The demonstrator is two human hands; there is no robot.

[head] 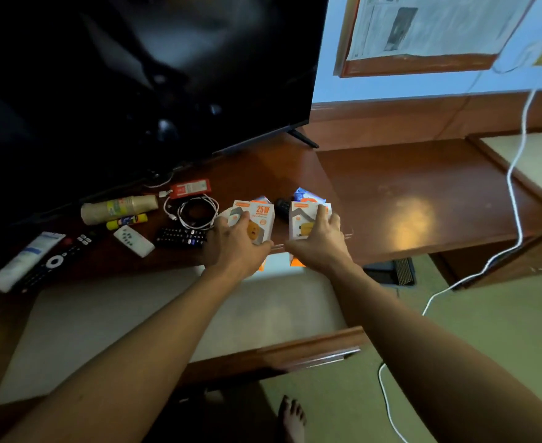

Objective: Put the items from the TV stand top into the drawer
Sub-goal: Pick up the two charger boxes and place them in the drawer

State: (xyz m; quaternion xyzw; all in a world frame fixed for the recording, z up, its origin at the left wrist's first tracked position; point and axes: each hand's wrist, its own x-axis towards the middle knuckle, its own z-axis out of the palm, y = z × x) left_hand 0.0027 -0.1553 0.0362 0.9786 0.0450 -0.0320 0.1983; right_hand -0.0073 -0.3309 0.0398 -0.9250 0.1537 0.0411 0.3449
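Two white-and-orange charger boxes stand at the front edge of the wooden TV stand top (407, 193). My left hand (231, 247) grips the left box (261, 219), marked 25W. My right hand (319, 241) grips the right box (303, 219). Both boxes hang partly over the open drawer (199, 311), whose pale inside lies below my forearms. Behind the boxes sit a small dark object (282, 206) and a blue-white packet (305, 195).
Left of my hands lie a black remote (180, 238), a coiled white cable (196, 212), a red pack (189, 188), a small white remote (134, 240), a glue stick (126, 221), a beige bottle (119, 207), a long remote (55, 260) and a white tube (26, 260). The TV (135, 75) looms behind. A white cord (515, 199) hangs at right.
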